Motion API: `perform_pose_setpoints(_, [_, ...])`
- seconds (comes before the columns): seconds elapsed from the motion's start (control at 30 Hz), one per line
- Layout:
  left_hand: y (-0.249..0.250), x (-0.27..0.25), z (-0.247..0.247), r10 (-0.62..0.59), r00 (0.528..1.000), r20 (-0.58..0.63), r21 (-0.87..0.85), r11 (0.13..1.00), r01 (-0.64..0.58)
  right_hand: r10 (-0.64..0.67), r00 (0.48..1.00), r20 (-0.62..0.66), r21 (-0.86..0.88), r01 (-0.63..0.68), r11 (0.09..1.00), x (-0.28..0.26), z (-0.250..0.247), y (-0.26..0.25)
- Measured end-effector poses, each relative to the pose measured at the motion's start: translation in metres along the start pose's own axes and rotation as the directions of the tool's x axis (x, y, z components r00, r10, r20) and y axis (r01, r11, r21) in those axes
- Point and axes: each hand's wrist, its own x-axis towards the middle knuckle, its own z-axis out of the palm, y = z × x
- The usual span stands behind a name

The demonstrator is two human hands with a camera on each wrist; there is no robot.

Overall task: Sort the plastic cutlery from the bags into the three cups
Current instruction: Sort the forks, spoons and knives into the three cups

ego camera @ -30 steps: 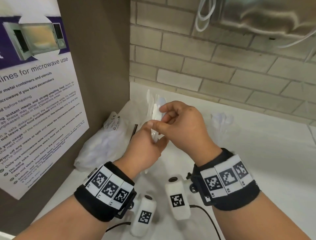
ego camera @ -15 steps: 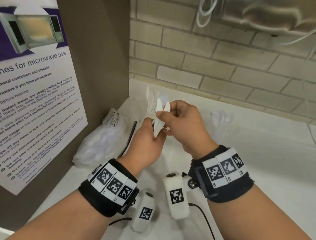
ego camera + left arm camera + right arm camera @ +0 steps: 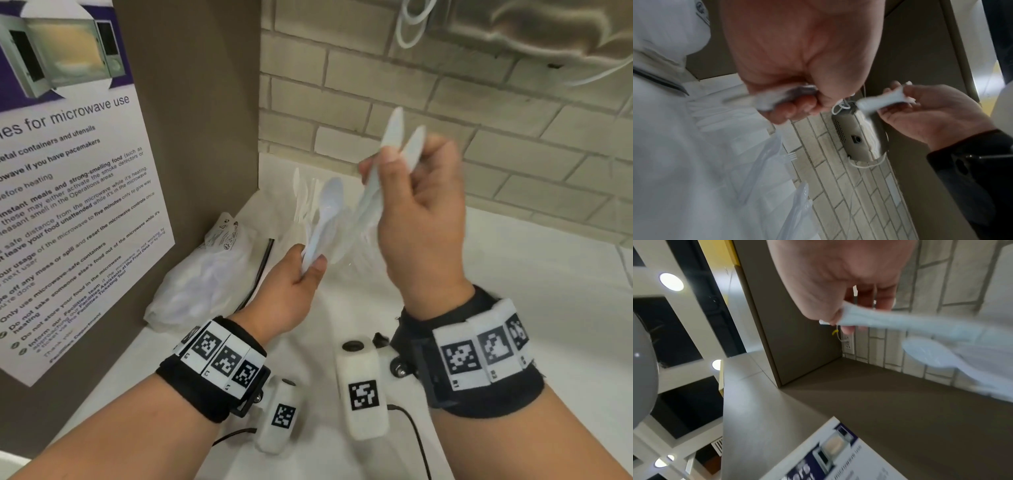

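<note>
My left hand (image 3: 310, 267) grips a white plastic spoon (image 3: 325, 212) by its handle, bowl pointing up. My right hand (image 3: 387, 161) is raised higher and to the right, pinching two white cutlery pieces (image 3: 394, 137) whose handle ends stick up past the fingers. The left wrist view shows the left hand (image 3: 797, 104) curled round blurred white plastic, with the right hand (image 3: 896, 95) apart from it. In the right wrist view the pinched pieces (image 3: 879, 319) are motion-blurred. A clear cup (image 3: 301, 192) holding white cutlery stands behind the spoon. A plastic bag of cutlery (image 3: 195, 287) lies at the left.
A brown side panel with a microwave poster (image 3: 68, 171) closes off the left. A brick wall (image 3: 479, 137) runs along the back, and a metal unit (image 3: 513, 31) hangs overhead. A thin black strip (image 3: 263, 263) lies beside the bag on the white counter (image 3: 531, 291).
The hands have drawn apart. My right hand rose up and to the right with two pieces, while my left hand sank slightly, keeping one spoon.
</note>
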Motion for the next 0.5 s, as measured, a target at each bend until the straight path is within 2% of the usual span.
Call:
perform_pose_setpoints(0.07, [-0.003,-0.003,-0.002,-0.073,0.994,0.086,-0.236,0.967,0.091,0.0,0.999,-0.038,0.101,0.004,0.995,0.009,-0.008,-0.006])
perform_pose_setpoints(0.1, [-0.003,-0.004,-0.004,-0.079,0.988,0.135,-0.335,0.935,0.12,0.03,0.999,-0.032,0.094,-0.027,0.995,0.013,-0.01,-0.006])
perform_pose_setpoints(0.2, [0.0,-0.004,-0.008,-0.063,0.946,0.317,-0.544,0.805,0.236,0.213,0.975,0.064,-0.131,-0.204,0.97,0.015,-0.014,0.008])
perform_pose_setpoints(0.3, [0.004,-0.004,-0.011,-0.007,0.9,0.436,-0.627,0.715,0.31,0.367,0.919,0.142,-0.34,-0.303,0.89,0.009,-0.016,0.024])
perform_pose_setpoints(0.4, [0.006,-0.006,-0.011,0.035,0.875,0.483,-0.648,0.686,0.33,0.439,0.858,0.266,-0.346,-0.34,0.875,0.002,-0.016,0.026])
perform_pose_setpoints(0.5, [0.003,-0.007,-0.01,0.066,0.875,0.479,-0.623,0.728,0.286,0.424,0.833,0.356,-0.308,-0.324,0.895,-0.001,-0.017,0.023])
